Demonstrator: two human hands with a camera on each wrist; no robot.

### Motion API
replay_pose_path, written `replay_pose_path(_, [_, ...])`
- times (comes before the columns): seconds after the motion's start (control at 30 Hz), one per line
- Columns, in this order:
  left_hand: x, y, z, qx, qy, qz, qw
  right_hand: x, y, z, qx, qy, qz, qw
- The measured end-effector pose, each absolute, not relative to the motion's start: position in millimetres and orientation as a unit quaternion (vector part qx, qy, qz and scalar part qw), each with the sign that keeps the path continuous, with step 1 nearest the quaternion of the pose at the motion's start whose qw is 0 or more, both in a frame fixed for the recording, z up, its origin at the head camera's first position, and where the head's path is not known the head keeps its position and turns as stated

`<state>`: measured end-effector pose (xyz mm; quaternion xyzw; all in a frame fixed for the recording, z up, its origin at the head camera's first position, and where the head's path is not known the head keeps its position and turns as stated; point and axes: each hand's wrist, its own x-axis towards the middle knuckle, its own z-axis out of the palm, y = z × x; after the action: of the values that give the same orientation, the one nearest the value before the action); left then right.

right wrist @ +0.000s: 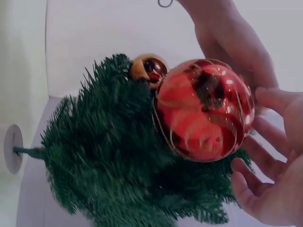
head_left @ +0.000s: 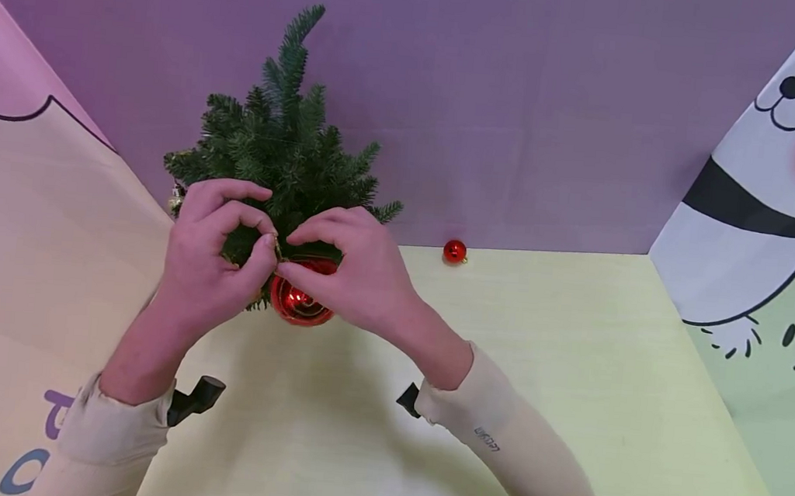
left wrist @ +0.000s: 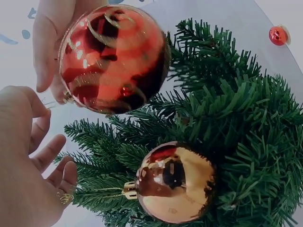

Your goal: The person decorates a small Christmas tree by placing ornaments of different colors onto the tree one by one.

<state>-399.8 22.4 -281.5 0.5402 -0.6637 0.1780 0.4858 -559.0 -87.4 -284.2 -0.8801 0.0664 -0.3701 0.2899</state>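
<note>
A large red Christmas ball point(head_left: 303, 295) with glittery gold swirls hangs in front of a small artificial Christmas tree point(head_left: 286, 146). My left hand point(head_left: 218, 253) pinches the ball's thin hanging loop between thumb and forefinger, its other fingers loosely bent. From the other side, my right hand point(head_left: 360, 272) holds the ball near its cap and string; the exact contact of its fingertips is partly hidden. In the left wrist view the red ball's cap point(left wrist: 68, 98) points toward the left hand. A gold ball point(left wrist: 176, 182) hangs on the tree below that hand.
A small red ball point(head_left: 455, 252) lies on the table point(head_left: 571, 355) near the back edge, right of the tree. Another pale gold ornament point(head_left: 176, 199) hangs at the tree's left side. The tree's round base point(right wrist: 13, 150) shows in the right wrist view. Printed cloth surrounds the table.
</note>
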Motion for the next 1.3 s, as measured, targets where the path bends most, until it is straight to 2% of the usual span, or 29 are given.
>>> replay_pose_path(0.33, [-401,26,-282,0.536,-0.666,0.168,0.492,-547,-80,-291,-0.864,0.061,-0.402,0.298])
replay_pose_path(0.67, [-401,30,-285,0.528,-0.669,0.166,0.497,-549,-80,-293,-0.846,0.047,-0.425,0.319])
replay_pose_path(0.97, [-401,36,-285,0.523,-0.677,0.144,0.498,-552,-82,-284,-0.848,0.024,-0.425,0.316])
replay_pose_path(1.13, [-401,37,-283,0.523,-0.682,0.121,0.497,-554,-83,-278,-0.848,0.028,-0.402,0.344])
replay_pose_path(1.3, [-401,37,-281,0.513,-0.673,0.096,0.524,-553,-85,-278,-0.844,0.034,-0.383,0.374])
